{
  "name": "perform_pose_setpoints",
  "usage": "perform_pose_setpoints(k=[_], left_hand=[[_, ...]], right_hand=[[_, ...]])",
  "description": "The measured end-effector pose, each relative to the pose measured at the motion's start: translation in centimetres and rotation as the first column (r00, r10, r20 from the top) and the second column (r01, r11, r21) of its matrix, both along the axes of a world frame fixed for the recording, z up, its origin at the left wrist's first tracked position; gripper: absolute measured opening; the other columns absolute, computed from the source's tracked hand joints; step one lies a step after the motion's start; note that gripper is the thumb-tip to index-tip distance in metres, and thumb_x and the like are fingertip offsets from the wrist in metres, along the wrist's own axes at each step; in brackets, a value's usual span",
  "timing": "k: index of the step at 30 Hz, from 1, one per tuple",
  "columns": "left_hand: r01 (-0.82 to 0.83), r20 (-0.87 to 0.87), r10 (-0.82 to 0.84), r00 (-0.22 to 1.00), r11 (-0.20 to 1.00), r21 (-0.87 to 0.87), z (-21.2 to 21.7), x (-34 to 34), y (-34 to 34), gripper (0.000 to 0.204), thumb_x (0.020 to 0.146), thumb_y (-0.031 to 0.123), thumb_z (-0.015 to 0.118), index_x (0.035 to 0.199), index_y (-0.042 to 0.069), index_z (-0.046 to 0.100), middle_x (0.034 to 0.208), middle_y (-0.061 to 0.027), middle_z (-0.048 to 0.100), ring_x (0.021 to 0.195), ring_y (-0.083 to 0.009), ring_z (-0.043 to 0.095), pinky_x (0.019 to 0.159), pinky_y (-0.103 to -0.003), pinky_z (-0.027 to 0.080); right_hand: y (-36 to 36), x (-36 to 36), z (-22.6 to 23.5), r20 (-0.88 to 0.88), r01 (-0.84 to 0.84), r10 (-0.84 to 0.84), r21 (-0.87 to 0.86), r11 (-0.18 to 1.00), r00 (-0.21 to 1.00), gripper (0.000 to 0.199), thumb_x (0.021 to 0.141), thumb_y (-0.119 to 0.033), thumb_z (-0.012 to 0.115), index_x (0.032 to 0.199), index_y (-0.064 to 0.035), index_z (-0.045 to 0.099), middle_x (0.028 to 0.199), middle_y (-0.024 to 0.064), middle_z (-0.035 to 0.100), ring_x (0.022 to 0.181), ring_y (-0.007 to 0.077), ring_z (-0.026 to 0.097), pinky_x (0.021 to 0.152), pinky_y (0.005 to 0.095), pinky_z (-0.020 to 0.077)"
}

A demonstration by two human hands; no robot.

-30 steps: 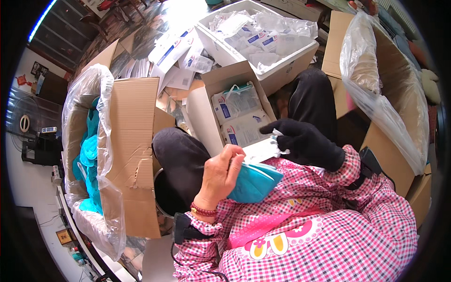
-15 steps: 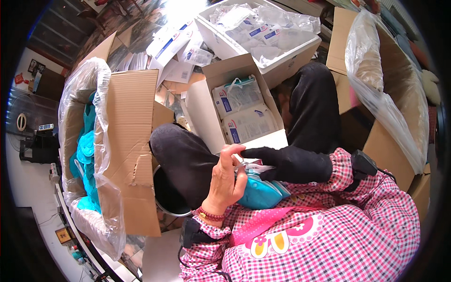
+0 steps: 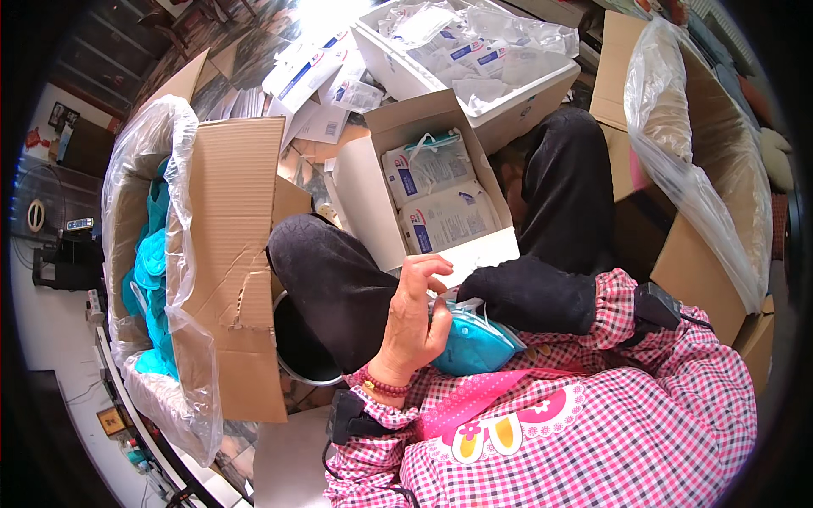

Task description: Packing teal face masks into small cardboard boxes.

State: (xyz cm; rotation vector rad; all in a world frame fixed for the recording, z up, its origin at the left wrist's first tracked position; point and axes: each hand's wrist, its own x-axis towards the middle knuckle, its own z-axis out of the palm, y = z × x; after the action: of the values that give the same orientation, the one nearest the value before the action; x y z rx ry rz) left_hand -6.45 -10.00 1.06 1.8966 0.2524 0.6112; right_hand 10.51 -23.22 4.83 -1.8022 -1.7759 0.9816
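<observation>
Several teal cup-shaped face masks [image 3: 474, 345] with white straps lie stacked in my lap. My bare left hand [image 3: 412, 315] is raised at their left edge, with its fingers bent and its thumb apart from them. Above the masks, my right hand [image 3: 517, 295], in a black glove, has its fingers bent down at the white straps [image 3: 481, 310]; its fingertips are partly hidden. Just beyond my hands stands an open white carton [image 3: 360, 190] with two clear printed packs [image 3: 447, 222] of masks inside, side by side.
At the left is a lined cardboard box [image 3: 233, 254] of loose teal masks. A dark bin [image 3: 305, 343] stands beside my left knee. Ahead, a white foam box [image 3: 394, 63] holds printed clear bags, with flat white cartons [image 3: 301, 80] nearby. Another lined cardboard box [image 3: 703, 262] is at the right.
My left finger and thumb have spread apart and moved off the straps. My gloved right fingers have drawn back to the right and bent down toward the masks.
</observation>
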Motion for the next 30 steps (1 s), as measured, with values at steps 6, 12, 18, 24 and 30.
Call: perform_pose_setpoints(k=[6, 12, 18, 24, 30], left_hand=[[-0.044, -0.097, 0.087, 0.991, 0.926, 0.374, 0.4, 0.2, 0.0, 0.013, 0.078, 0.001, 0.058, 0.091, 0.000, 0.059, 0.085, -0.0155, 0.059, 0.083, -0.0348, 0.059, 0.079, -0.040, 0.048], [-0.086, -0.165, 0.133, 0.977, 0.960, 0.267, 0.6, 0.3, -0.7, 0.005, 0.088, 0.009, 0.059, 0.086, 0.004, 0.059, 0.083, -0.0119, 0.060, 0.083, -0.0336, 0.059, 0.077, -0.043, 0.045], [-0.027, -0.296, 0.139, 0.945, 0.935, 0.355, 0.5, 0.3, -0.7, 0.015, 0.093, 0.015, 0.057, 0.084, 0.004, 0.061, 0.081, -0.0119, 0.061, 0.082, -0.0321, 0.059, 0.074, -0.043, 0.044], [0.007, -0.247, 0.126, 0.961, 0.878, 0.478, 0.6, 0.4, -0.9, 0.017, 0.093, 0.015, 0.060, 0.080, 0.004, 0.061, 0.074, -0.0114, 0.057, 0.073, -0.0308, 0.057, 0.067, -0.040, 0.042], [-0.048, -0.158, 0.130, 0.979, 0.897, 0.439, 0.8, 1.0, -1.1, 0.019, 0.091, 0.015, 0.064, 0.077, 0.004, 0.058, 0.070, -0.0110, 0.056, 0.069, -0.0304, 0.056, 0.066, -0.040, 0.041]], right_hand=[[0.1, -0.2, -0.4, 0.062, -0.016, 0.002, 0.213, 0.977, 0.998, 0.028, 0.083, -0.008, 0.068, 0.110, -0.0067, 0.064, 0.095, 0.0177, 0.069, 0.084, 0.0360, 0.069, 0.072, 0.0431, 0.0547], [-0.6, -0.4, -0.4, -0.034, 0.039, -0.036, 0.115, 0.993, 0.999, 0.036, 0.081, -0.009, 0.069, 0.116, -0.0074, 0.059, 0.100, 0.0186, 0.068, 0.086, 0.0376, 0.068, 0.073, 0.0436, 0.0550], [-0.8, -0.7, -0.7, -0.145, 0.184, -0.182, 0.001, 0.983, 0.973, 0.036, 0.085, -0.010, 0.068, 0.119, -0.0058, 0.058, 0.098, 0.0218, 0.068, 0.089, 0.0399, 0.068, 0.075, 0.0439, 0.0553], [-1.7, 0.1, -2.9, -0.199, 0.008, 0.012, 0.099, 0.995, 0.980, 0.031, 0.086, -0.009, 0.068, 0.115, -0.0010, 0.063, 0.100, 0.0238, 0.069, 0.094, 0.0389, 0.069, 0.080, 0.0425, 0.0555], [-1.3, -0.2, -2.7, -0.330, 0.033, -0.026, 0.016, 0.999, 0.944, 0.031, 0.084, -0.011, 0.071, 0.112, -0.0009, 0.065, 0.098, 0.0230, 0.069, 0.092, 0.0378, 0.069, 0.079, 0.0411, 0.0553]])
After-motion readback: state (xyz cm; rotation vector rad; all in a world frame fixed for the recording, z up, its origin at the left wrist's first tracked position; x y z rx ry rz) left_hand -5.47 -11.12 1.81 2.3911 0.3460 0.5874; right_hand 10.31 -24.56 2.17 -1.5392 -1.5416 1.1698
